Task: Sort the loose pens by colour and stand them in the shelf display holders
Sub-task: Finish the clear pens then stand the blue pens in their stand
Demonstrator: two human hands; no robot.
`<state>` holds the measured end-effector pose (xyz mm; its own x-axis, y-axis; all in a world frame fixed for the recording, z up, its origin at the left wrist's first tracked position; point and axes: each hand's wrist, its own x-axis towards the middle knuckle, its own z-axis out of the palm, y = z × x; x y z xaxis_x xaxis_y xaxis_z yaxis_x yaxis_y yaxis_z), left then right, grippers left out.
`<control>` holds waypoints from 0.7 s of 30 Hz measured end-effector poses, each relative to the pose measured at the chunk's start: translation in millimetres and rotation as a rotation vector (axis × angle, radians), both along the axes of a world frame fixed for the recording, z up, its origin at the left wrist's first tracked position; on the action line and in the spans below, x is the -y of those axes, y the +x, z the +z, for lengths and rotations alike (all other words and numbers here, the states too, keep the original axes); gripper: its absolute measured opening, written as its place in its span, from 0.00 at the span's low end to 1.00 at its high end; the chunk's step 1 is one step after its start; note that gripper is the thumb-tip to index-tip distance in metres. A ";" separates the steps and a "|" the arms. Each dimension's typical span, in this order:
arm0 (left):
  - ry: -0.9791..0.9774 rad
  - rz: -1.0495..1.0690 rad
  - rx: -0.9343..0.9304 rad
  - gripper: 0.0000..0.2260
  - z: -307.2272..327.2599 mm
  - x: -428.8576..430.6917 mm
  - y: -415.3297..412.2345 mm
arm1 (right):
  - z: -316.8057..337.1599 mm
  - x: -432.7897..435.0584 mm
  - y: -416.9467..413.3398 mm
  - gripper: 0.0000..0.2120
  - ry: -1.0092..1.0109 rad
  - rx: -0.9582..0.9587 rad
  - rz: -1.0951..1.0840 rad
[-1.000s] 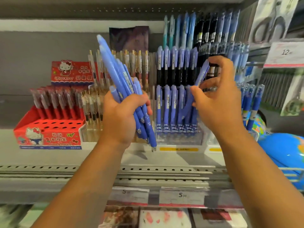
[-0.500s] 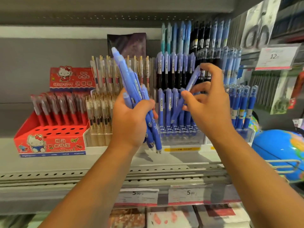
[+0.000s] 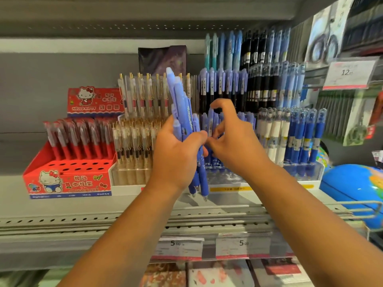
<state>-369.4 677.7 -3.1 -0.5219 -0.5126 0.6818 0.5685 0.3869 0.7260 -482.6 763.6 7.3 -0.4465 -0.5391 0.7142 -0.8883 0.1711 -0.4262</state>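
Bundle of blue pens (image 3: 182,112) clenched in left hand (image 3: 176,154), tips poking below the fist, right hand (image 3: 236,146) curled just beside (hold unclear)

left hand (image 3: 176,154) grips blue pen bundle (image 3: 184,112) | right hand (image 3: 234,146) curled at clear holder (image 3: 221,180) pen row

On the shelf (image 3: 83,208), a box (image 3: 68,183) stands left of the holders (image 3: 132,175); a globe (image 3: 350,183), seemingly, lies right.
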 end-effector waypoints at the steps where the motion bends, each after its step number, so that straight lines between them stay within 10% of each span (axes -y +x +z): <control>1: 0.000 0.000 0.015 0.07 -0.4 -0.2 -0.4 | -1.0 0.5 0.1 0.27 0.035 0.007 0.009; 14: -0.018 -0.005 0.106 0.10 -2.7 1.6 -6.9 | -9.4 -5.3 0.3 0.30 0.104 0.002 0.047; 21: -0.005 -0.062 0.084 0.10 -3.3 -4.5 -9.1 | -6.9 -26.1 4.1 0.13 -0.201 0.297 0.352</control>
